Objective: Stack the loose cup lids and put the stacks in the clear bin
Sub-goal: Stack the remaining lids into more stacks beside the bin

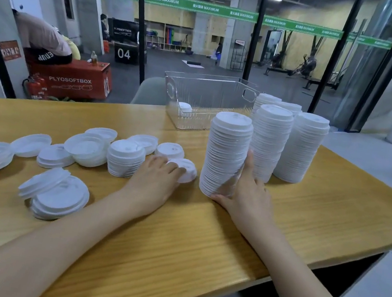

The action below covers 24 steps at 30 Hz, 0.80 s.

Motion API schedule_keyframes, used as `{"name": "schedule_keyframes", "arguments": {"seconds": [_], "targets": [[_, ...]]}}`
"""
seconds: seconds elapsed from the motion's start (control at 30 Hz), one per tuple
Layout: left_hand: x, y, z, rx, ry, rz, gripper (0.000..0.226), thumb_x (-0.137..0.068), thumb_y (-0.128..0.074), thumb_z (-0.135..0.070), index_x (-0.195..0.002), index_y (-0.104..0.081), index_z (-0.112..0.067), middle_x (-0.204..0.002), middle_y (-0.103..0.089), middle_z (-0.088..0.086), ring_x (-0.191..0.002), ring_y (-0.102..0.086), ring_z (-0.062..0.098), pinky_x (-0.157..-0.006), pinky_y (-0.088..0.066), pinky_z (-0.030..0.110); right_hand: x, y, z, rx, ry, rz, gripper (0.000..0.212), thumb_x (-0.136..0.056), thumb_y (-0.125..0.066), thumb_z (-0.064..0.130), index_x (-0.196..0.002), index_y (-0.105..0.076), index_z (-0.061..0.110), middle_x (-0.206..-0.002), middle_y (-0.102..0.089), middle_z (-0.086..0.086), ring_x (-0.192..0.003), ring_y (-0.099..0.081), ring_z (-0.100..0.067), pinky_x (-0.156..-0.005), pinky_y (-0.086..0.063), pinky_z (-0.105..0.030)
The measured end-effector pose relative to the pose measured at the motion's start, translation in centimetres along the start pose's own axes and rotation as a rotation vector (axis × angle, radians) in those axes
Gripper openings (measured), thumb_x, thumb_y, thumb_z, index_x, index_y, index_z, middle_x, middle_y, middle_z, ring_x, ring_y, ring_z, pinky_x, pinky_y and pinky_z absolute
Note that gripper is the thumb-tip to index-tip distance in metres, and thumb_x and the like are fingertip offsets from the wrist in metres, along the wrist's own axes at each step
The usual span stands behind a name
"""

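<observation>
Right hand (246, 196) reaches forward, thumb and fingers curled round the base of the stack (225, 153), which stands upright on the table (174, 236) just before the bin (210, 93). Left hand (155, 180) lies palm-down, fingers fairly straight on a dome-up lid (187, 170).

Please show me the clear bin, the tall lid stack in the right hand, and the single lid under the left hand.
clear bin (170, 96): head view, left wall.
tall lid stack (225, 153): head view, middle of its side.
single lid (190, 171): head view, uncovered right part.

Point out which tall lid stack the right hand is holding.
The frontmost stack, furthest left: the right hand grips its base. The other tall stacks stand behind, untouched.
</observation>
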<state>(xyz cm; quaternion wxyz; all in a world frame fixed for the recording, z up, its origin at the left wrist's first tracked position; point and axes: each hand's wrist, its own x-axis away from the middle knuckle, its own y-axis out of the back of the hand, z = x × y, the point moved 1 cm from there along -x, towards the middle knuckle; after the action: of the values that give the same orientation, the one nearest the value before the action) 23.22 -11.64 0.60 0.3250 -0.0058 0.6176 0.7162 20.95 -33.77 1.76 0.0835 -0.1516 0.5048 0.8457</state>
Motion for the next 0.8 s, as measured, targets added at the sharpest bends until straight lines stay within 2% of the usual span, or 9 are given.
{"name": "schedule_keyframes", "arguments": {"seconds": [0.07, 0.13, 0.23, 0.4, 0.47, 0.53, 0.57, 0.7, 0.8], "targets": [[1.0, 0.3, 0.5, -0.046, 0.012, -0.003, 0.034, -0.087, -0.046, -0.034, -0.103, -0.07, -0.016, -0.095, -0.07, 0.0, -0.087, -0.066, 0.028, -0.078, -0.054, 0.04, -0.7, -0.5, 0.8, -0.003, 0.006, -0.002, 0.127, -0.079, -0.079, 0.045, -0.153, 0.022, 0.02, -0.156, -0.034, -0.006, -0.132, -0.044, -0.032, -0.098, -0.039, -0.042], [1.9, 0.6, 0.9, -0.046, 0.032, 0.019, 0.035, -0.087, -0.046, -0.037, -0.103, -0.069, -0.016, -0.096, -0.07, 0.0, -0.089, -0.067, 0.028, -0.079, -0.054, 0.04, -1.2, -0.9, 1.6, 0.008, 0.007, 0.004, 0.125, -0.082, -0.077, 0.043, -0.153, 0.024, 0.018, -0.158, -0.03, -0.007, -0.132, -0.043, -0.034, -0.1, -0.039, -0.044], [2.7, 1.0, 1.0, -0.036, 0.059, 0.016, 0.044, -0.088, -0.036, -0.04, -0.102, -0.07, -0.016, -0.097, -0.07, -0.001, -0.091, -0.066, 0.026, -0.079, -0.054, 0.038, -1.6, -1.1, 2.1, 0.055, -0.019, 0.005, 0.122, -0.085, -0.073, 0.044, -0.152, 0.025, 0.016, -0.153, -0.038, -0.011, -0.128, -0.045, -0.035, -0.1, -0.038, -0.045], [3.8, 1.9, 1.2, -0.027, 0.063, -0.014, 0.042, -0.087, -0.038, -0.039, -0.104, -0.07, -0.016, -0.101, -0.07, 0.0, -0.092, -0.066, 0.025, -0.086, -0.047, 0.038, -0.5, 0.0, 2.7, 0.046, -0.048, -0.028, 0.119, -0.085, -0.072, 0.047, -0.155, 0.02, 0.02, -0.145, -0.048, -0.009, -0.123, -0.049, -0.033, -0.096, -0.04, -0.043], [4.6, 2.3, 1.6, -0.035, 0.053, -0.062, 0.031, -0.087, -0.055, -0.036, -0.104, -0.07, -0.015, -0.103, -0.07, 0.003, -0.094, -0.066, 0.028, -0.089, -0.043, 0.039, 0.7, 1.1, 3.6, 0.099, -0.026, -0.048, 0.111, -0.088, -0.067, 0.049, -0.155, 0.017, 0.021, -0.145, -0.047, -0.009, -0.124, -0.048, -0.032, -0.095, -0.041, -0.043], [5.9, 3.0, 2.3, -0.025, 0.069, -0.081, 0.03, -0.081, -0.073, -0.03, -0.106, -0.069, -0.015, -0.106, -0.07, 0.005, -0.095, -0.065, 0.031, -0.09, -0.044, 0.043, 2.2, 1.9, 5.2, 0.216, 0.046, -0.063, 0.097, -0.093, -0.057, 0.051, -0.156, 0.01, 0.021, -0.144, -0.045, -0.007, -0.126, -0.046, -0.03, -0.094, -0.041, -0.039], [6.6, 3.3, 2.7, -0.023, 0.084, -0.091, 0.031, -0.081, -0.072, -0.03, -0.107, -0.069, -0.014, -0.107, -0.069, 0.005, -0.096, -0.065, 0.031, -0.091, -0.042, 0.042, 2.9, 2.1, 6.1, 0.236, 0.091, -0.065, 0.09, -0.095, -0.053, 0.052, -0.156, 0.005, 0.022, -0.144, -0.045, -0.005, -0.127, -0.044, -0.028, -0.095, -0.04, -0.038], [9.8, 4.6, 4.7, -0.024, 0.15, -0.079, 0.046, -0.083, -0.043, -0.043, -0.108, -0.069, -0.015, -0.106, -0.069, 0.003, -0.098, -0.063, 0.029, -0.091, -0.031, 0.037, 4.4, 0.6, 10.5, 0.151, 0.284, 0.004, 0.072, -0.097, -0.05, 0.05, -0.155, -0.013, 0.028, -0.142, -0.047, 0.002, -0.128, -0.043, -0.024, -0.096, -0.038, -0.035], [12.5, 4.6, 6.6, 0.004, 0.201, -0.051, 0.045, -0.084, -0.042, -0.046, -0.108, -0.069, -0.021, -0.111, -0.068, -0.001, -0.107, -0.053, 0.021, -0.097, -0.027, 0.039, 4.4, -2.0, 13.1, 0.156, 0.378, 0.08, 0.069, -0.097, -0.052, 0.049, -0.153, -0.019, 0.027, -0.141, -0.047, 0.001, -0.129, -0.042, -0.025, -0.095, -0.038, -0.036]]}}
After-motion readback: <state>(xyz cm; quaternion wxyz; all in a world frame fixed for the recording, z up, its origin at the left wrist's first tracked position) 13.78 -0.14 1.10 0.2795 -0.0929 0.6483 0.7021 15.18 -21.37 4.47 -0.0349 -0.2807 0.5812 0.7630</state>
